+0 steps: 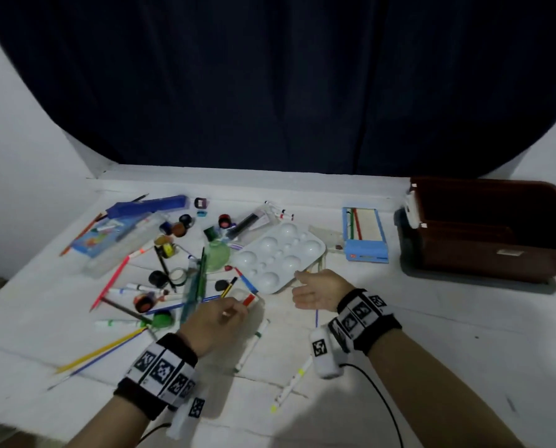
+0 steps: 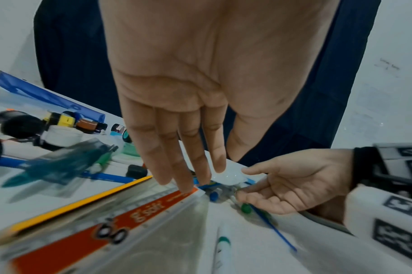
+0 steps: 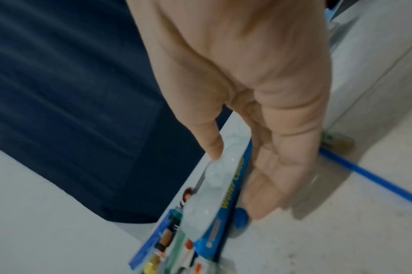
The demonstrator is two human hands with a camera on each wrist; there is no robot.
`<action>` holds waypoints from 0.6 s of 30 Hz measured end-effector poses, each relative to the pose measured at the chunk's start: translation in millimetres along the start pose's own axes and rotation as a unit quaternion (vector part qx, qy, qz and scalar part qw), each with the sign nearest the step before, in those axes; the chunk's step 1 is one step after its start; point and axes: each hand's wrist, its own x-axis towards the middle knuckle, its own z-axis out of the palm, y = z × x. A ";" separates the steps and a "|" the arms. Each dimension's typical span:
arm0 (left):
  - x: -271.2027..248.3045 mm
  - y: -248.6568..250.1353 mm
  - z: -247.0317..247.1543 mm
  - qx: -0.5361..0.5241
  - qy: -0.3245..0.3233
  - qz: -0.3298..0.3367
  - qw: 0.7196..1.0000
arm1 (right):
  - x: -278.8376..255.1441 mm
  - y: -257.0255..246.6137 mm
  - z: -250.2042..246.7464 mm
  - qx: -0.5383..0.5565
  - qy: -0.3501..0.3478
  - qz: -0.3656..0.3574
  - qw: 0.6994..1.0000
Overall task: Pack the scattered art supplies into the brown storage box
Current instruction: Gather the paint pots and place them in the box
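Note:
The open brown storage box [image 1: 496, 250] stands at the far right of the white table. Art supplies lie scattered on the left and in the middle. A white paint palette [image 1: 279, 257] lies in the middle. My right hand [image 1: 312, 291] is at its near corner, thumb touching the palette [image 3: 212, 185] edge and fingers loosely curled just below it, apart from it. My left hand [image 1: 234, 312] reaches forward with straight fingers [image 2: 186, 178] whose tips rest on the end of a clear ruler [image 2: 130, 222] with an orange strip. Neither hand holds anything.
A light blue case [image 1: 363, 234] sits between the palette and the box. Pencil cases [image 1: 124, 234], paint pots, pencils and a green set square [image 1: 199, 279] crowd the left. Loose markers [image 1: 254, 344] lie near me. A dark curtain hangs behind the table.

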 end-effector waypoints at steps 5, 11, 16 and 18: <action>-7.6 -38.4 -13.3 0.006 -0.040 0.010 0.999 | 27.1 5.7 23.5 0.011 0.087 -0.017 0.996; 2.4 -51.7 -5.7 0.067 -0.080 0.068 0.992 | -5.3 9.5 14.7 0.091 0.132 -0.128 0.979; 23.0 -63.5 -1.0 0.226 -0.081 0.049 0.970 | -60.8 14.2 -32.6 -0.039 0.244 -0.213 0.945; 30.0 -66.2 0.0 0.292 -0.095 0.024 0.951 | -85.3 16.3 -51.6 -0.117 0.286 -0.280 0.909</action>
